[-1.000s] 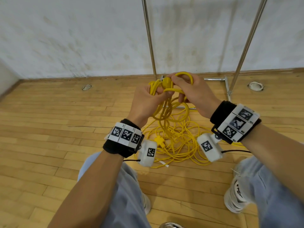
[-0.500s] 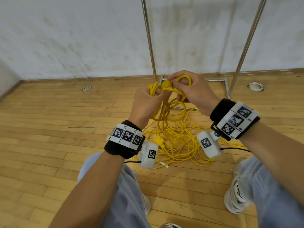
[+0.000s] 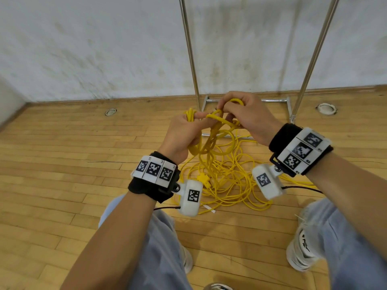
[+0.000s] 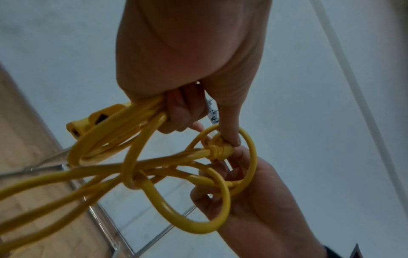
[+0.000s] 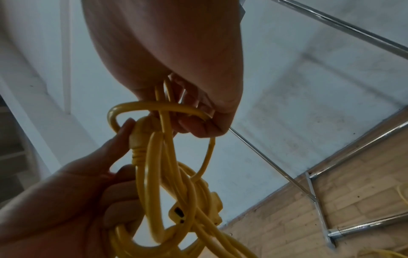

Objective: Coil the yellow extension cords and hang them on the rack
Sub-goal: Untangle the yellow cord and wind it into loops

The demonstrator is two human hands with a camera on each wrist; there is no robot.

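A thick yellow extension cord (image 3: 211,141) hangs in loops between both hands. My left hand (image 3: 184,132) grips a bundle of its loops (image 4: 114,125), with the socket end (image 4: 88,122) sticking out beside the fist. My right hand (image 3: 245,116) pinches a loop and strands (image 5: 159,108) of the same cord near the plug end (image 5: 141,136); the left thumb and forefinger touch that plug (image 4: 220,150). More thin yellow cord (image 3: 228,181) lies tangled on the floor below. The metal rack (image 3: 190,51) stands just behind the hands.
The rack's second pole (image 3: 314,51) slants up at the right, and its base bars (image 3: 274,100) lie on the wooden floor by the white wall (image 3: 94,42). My knees and a white shoe (image 3: 303,245) are below the hands. Round floor sockets (image 3: 110,111) sit near the wall.
The hands have drawn slightly apart, the right hand pulling a loop of cord to the right and up. The tangle on the floor has not moved.
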